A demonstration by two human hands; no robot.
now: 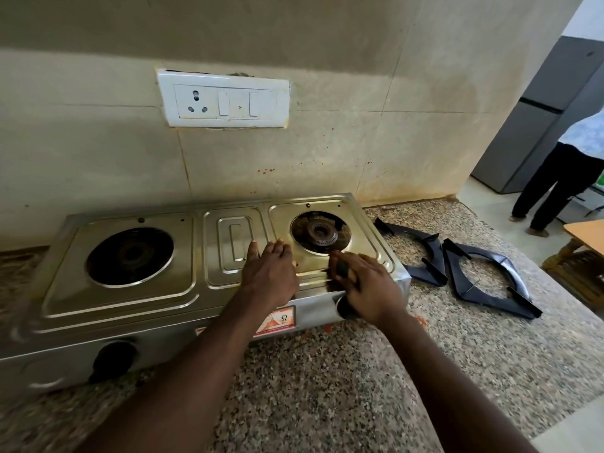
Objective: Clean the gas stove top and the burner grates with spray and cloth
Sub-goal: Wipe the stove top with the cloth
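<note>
Beige tiled wall [343,60], stained, with red specks [265,171] below and to the right of the white switch-and-socket panel [223,103]. A speckled granite counter [327,371] runs below the panel. Far right of the panel, past the wall's end, a grey refrigerator [536,132] stands on pale floor [483,204], with a person [562,178] standing before it and a wooden table edge [585,228] nearer; lighting soft and even.
</note>
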